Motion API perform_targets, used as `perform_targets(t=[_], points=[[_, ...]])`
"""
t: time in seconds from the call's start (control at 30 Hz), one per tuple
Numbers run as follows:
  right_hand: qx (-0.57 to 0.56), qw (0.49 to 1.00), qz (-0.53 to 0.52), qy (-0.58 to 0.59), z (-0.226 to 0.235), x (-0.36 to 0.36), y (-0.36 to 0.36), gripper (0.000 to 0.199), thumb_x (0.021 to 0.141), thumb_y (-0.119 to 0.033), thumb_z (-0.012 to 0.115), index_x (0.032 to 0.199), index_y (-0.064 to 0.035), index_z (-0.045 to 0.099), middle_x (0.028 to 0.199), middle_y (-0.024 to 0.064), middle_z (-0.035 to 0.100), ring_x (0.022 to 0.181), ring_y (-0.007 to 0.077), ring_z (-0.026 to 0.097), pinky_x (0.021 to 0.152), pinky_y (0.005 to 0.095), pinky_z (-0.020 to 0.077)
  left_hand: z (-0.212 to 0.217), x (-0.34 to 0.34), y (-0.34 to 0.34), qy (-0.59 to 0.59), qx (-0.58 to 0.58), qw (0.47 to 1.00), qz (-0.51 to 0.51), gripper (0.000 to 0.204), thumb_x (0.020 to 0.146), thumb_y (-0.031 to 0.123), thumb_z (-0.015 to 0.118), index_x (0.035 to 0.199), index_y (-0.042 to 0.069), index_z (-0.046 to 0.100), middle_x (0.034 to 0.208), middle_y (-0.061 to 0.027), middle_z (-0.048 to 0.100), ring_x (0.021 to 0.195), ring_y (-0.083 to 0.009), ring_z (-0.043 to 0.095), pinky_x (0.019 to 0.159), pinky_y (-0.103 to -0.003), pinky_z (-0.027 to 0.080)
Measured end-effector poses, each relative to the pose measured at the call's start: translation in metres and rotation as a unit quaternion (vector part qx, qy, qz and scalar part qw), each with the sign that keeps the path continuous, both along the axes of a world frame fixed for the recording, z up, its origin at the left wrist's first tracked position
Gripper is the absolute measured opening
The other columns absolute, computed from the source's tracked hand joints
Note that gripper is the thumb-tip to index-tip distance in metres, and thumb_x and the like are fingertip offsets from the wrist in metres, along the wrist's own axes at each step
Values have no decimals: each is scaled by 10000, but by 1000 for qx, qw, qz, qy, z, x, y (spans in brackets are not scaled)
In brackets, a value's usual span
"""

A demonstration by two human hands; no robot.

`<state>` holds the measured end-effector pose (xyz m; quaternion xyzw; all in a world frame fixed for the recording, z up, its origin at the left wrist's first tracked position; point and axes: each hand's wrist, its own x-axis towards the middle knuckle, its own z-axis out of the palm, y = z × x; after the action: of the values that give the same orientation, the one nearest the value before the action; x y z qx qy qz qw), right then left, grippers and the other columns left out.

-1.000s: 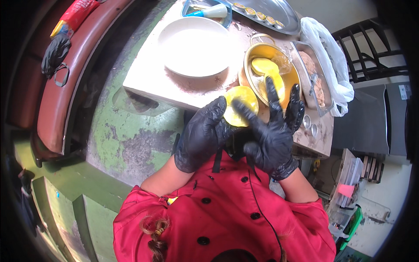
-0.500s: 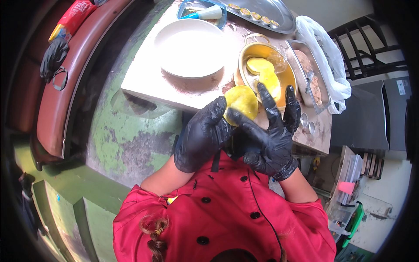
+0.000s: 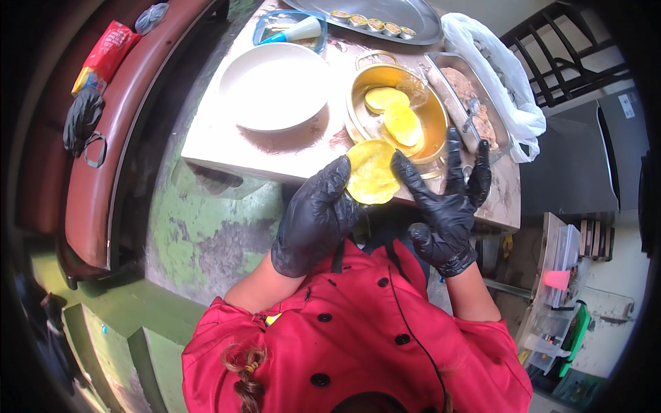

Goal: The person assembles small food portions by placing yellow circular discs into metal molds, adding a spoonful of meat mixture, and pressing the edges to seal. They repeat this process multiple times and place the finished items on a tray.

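My left hand (image 3: 315,210), in a black glove, grips a flat yellow round of what looks like dough (image 3: 372,173) between thumb and fingers. The round is tilted, with an uneven surface and a small fold at its edge. My right hand (image 3: 447,206), gloved alike, is open with its fingers spread. Its index fingertip is at the round's right edge; whether it touches cannot be told. Just beyond is a gold-coloured two-handled pot (image 3: 435,131). Inside it lie two more yellow pieces (image 3: 401,125), overlapping, beside some clear plastic film.
A large white round dish (image 3: 274,86) stands on the table (image 3: 206,131), left of the pot. Behind it are a blue-rimmed container (image 3: 265,19) and an oval metal tray (image 3: 420,24) with several small cups. At right, a steel pan (image 3: 506,141) holds pinkish minced filling beside a white plastic bag (image 3: 527,113).
The yellow round now shows its face more fully in my left hand. My right hand has drawn back to the right, with its fingers spread wider. The whole view has shifted slightly.
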<state>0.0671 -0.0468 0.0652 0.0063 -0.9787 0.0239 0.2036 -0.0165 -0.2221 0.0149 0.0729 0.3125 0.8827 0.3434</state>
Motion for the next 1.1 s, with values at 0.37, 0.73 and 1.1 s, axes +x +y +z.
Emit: perform_targets(t=[0.37, 0.73, 1.1], points=[[11, 998, -48, -38, 6, 12, -3, 807, 913, -803, 234, 1495, -306, 489, 1659, 175, 180, 1502, 520, 7, 1157, 663, -14, 7, 15, 19, 31, 52, 991, -117, 496, 1097, 260, 361, 1465, -72, 377, 1382, -179, 555, 1216, -257, 599, 1017, -377, 494], [-26, 999, 8, -22, 5, 73, 27, 717, 930, -756, 315, 1339, -283, 665, 1575, 204, 369, 1502, 467, 113, 1199, 544, -2, 9, 33, 63, 135, -20, 972, -188, 529, 1086, 301, 397, 1478, -53, 360, 1436, -198, 502, 1298, -288, 537, 1099, -415, 441], [-673, 725, -126, 75, -10, 135, 110, 128, 892, -21, 737, 1001, 9, 676, 906, 24, 647, 842, 76, 600, 761, 264, 509, 26, 70, 154, 223, -45, 918, -324, 501, 1105, 242, 375, 1515, -45, 344, 1462, -143, 487, 1319, -176, 482, 1125, -330, 377]])
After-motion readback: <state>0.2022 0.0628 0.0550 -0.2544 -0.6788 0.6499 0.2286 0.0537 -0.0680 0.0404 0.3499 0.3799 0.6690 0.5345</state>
